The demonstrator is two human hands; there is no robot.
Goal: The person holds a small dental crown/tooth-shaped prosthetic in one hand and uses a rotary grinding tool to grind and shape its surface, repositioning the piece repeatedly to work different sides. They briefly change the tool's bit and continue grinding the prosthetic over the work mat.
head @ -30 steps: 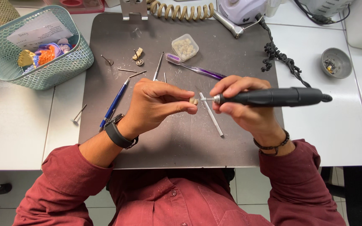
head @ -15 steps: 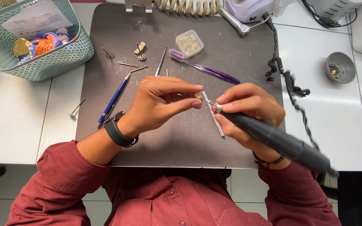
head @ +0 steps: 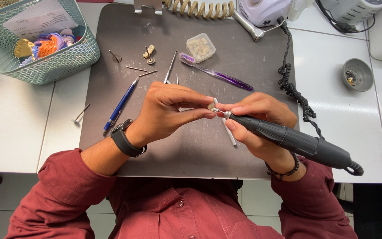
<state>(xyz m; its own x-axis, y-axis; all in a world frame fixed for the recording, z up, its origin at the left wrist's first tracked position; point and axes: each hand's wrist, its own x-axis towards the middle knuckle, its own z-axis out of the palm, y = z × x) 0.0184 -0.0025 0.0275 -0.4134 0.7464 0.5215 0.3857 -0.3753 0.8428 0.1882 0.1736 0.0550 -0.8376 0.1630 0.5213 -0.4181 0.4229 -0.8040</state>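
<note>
Dark mat (head: 191,150) under both hands, on a white table (head: 14,128). Left hand (head: 169,113) closed, thumb and fingertips pinching a small pale piece (head: 211,106) at the very tips, just above the mat's middle. Right hand (head: 255,119) wrapped shut around a black rotary handpiece (head: 288,139), held like a pen, its fine tip touching the small pale piece from the right; handpiece body slanting down and right past the wrist to a coiled black cord (head: 295,95). Behind the hands on the mat: purple toothbrush (head: 217,75), blue pen (head: 120,106), clear little box (head: 200,47). Teal basket (head: 63,62) at the upper left, grey dish (head: 358,75) at the right.
</note>
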